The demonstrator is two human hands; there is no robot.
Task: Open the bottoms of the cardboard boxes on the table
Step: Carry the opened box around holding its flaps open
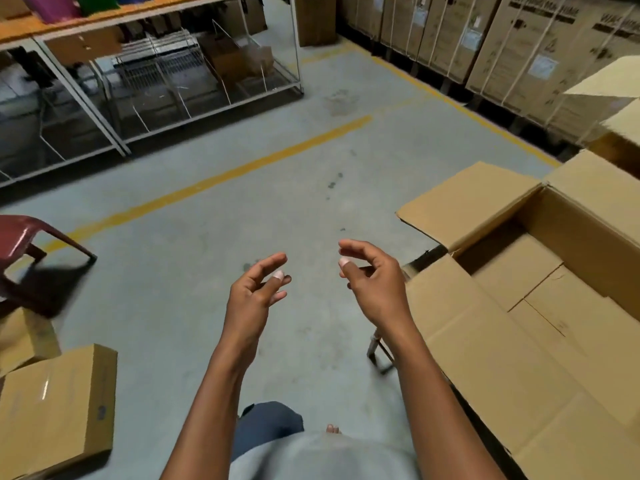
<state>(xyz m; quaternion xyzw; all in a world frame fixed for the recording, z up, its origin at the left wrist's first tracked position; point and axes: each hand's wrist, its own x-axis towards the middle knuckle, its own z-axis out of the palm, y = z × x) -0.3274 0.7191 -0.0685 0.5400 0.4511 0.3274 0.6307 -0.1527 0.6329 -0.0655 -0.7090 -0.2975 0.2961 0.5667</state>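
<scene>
Two empty hands, left hand (254, 292) and right hand (372, 278), fingers loosely curled, open-flapped brown cardboard box (540, 271) beside

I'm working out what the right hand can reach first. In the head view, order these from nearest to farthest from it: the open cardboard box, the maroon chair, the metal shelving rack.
From the right hand:
1. Open cardboard box, just right of it.
2. Maroon chair, far left.
3. Metal shelving rack, top left across the floor.

left hand (254, 289) and right hand (372, 277) raised, fingers loosely curled, holding nothing.
</scene>
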